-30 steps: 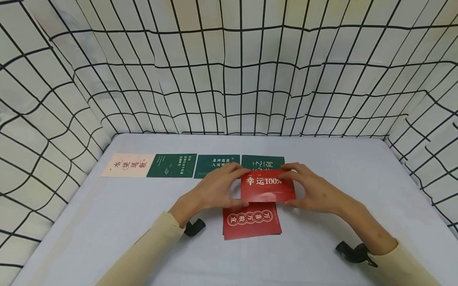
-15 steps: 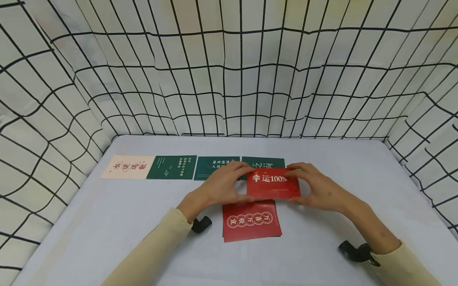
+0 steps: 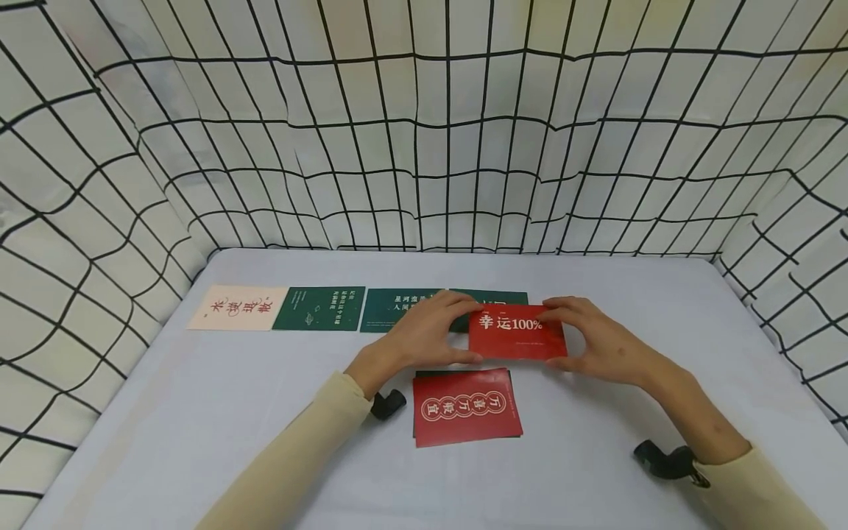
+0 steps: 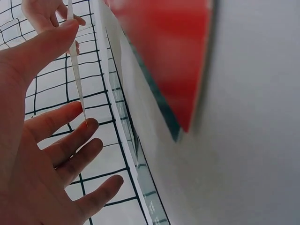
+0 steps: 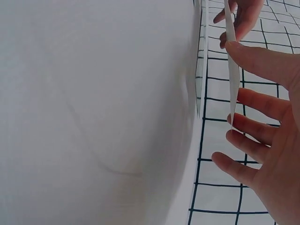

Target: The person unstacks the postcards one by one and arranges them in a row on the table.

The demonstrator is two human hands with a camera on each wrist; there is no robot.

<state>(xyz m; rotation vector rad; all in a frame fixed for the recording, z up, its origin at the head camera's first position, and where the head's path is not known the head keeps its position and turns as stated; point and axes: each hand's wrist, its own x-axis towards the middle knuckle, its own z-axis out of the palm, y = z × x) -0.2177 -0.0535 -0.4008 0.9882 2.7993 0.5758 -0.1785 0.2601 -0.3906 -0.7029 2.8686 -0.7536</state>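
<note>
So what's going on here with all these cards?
A person is holding a rectangular red card with white lettering off the white-covered table, pinching its left side with the left hand and its right side with the right hand. Behind it runs a row of one pale pink card and three dark green cards, the rightmost partly hidden. Nearer the person lies another red card, with circled white characters, over something dark green.
</note>
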